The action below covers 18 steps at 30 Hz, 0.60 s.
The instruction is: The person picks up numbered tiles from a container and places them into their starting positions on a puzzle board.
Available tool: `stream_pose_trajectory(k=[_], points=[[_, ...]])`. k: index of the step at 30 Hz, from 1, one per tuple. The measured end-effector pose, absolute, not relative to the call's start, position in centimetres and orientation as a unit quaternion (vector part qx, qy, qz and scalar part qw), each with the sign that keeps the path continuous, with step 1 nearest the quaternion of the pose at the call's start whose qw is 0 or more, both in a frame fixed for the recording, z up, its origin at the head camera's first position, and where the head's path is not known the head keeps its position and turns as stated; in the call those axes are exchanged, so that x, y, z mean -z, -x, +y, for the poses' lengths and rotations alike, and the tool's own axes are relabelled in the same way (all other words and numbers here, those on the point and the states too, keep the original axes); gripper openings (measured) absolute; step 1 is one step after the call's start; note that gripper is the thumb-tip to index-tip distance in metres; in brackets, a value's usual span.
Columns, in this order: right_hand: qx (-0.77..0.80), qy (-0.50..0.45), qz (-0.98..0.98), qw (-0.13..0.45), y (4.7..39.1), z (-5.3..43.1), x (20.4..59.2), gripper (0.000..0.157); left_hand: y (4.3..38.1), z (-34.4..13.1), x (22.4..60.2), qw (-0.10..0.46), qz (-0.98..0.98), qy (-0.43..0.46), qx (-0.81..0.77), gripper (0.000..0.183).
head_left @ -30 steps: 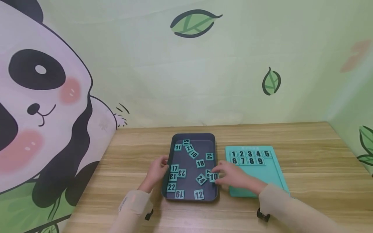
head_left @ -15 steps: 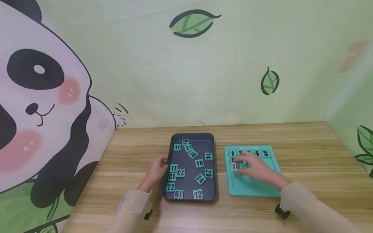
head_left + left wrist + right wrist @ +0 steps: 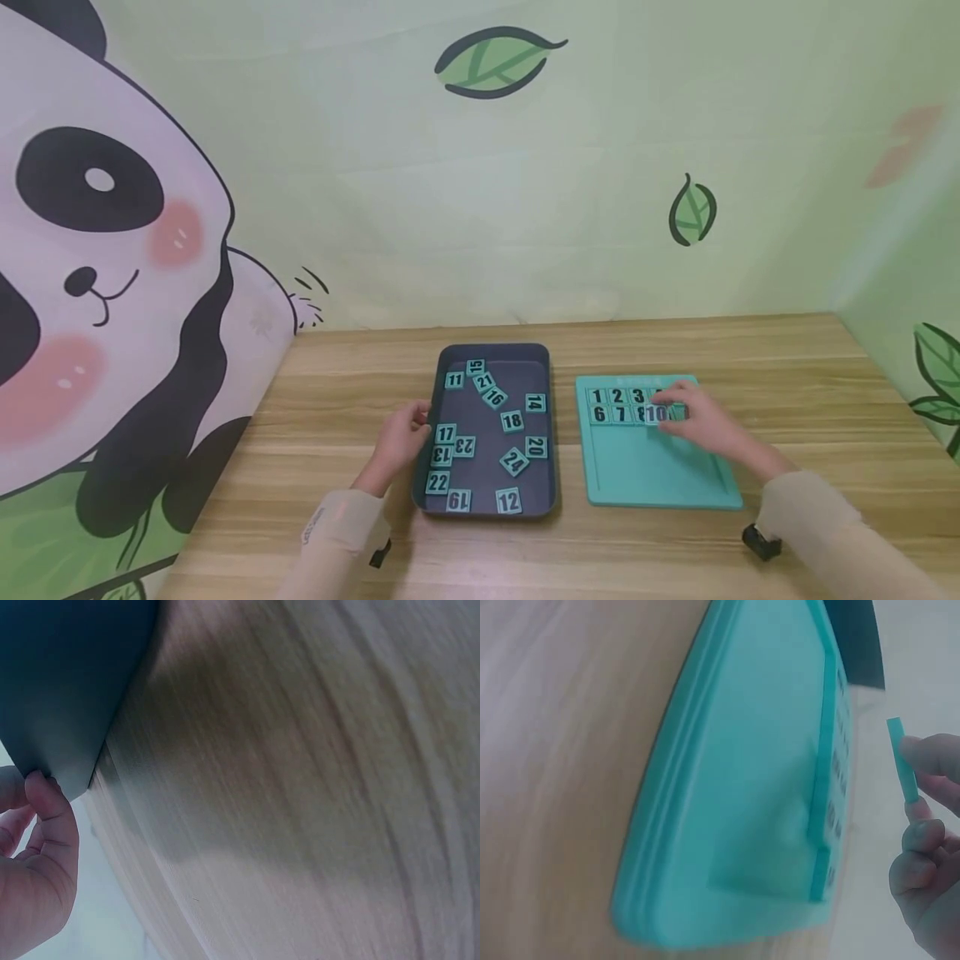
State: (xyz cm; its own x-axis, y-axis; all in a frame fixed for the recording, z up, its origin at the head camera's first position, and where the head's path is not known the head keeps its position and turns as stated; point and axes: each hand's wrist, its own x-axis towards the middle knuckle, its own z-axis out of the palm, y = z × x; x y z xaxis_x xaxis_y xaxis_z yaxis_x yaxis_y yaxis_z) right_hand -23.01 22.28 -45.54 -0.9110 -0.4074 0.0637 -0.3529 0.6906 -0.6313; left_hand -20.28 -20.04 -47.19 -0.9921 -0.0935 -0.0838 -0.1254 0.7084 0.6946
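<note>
The counter (image 3: 495, 562) carries a dark tray (image 3: 480, 477) and, just right of it, a turquoise board (image 3: 652, 475), its heading illegible. The left grip (image 3: 399, 443) pinches the tray's rim; the right grip (image 3: 697, 418), nearly closed, pinches tile 10 (image 3: 656, 414) above the board. Tray tiles (image 3: 512, 421) read 11 to 24 (13, 19, 23 upside down); board tiles (image 3: 617, 396) show 1, 2, 3, 6, 7.

head: soft light, sheen on tabletop (image 3: 472, 557) | left wrist: dim, broad shadow | right wrist: hazy, board (image 3: 769, 727) blurred
</note>
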Motion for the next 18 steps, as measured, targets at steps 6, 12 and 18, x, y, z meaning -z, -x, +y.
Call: stream_pose_trajectory(k=[6, 12, 18], points=[[0.328, 0.187, 0.925, 0.037, 23.3, 24.2, 46.0, 0.038, 20.2, -20.1, 47.2, 0.011, 0.925, 0.05, -0.376, 0.032], [0.31, 0.176, 0.933, 0.043, 23.7, 25.7, 46.8, 0.037, 20.3, -20.2, 47.2, 0.014, 0.925, 0.054, -0.375, 0.032], [0.302, 0.159, 0.938, 0.061, 23.9, 26.5, 47.6, 0.037, 20.3, -20.2, 47.2, 0.017, 0.924, 0.058, -0.377, 0.032]])
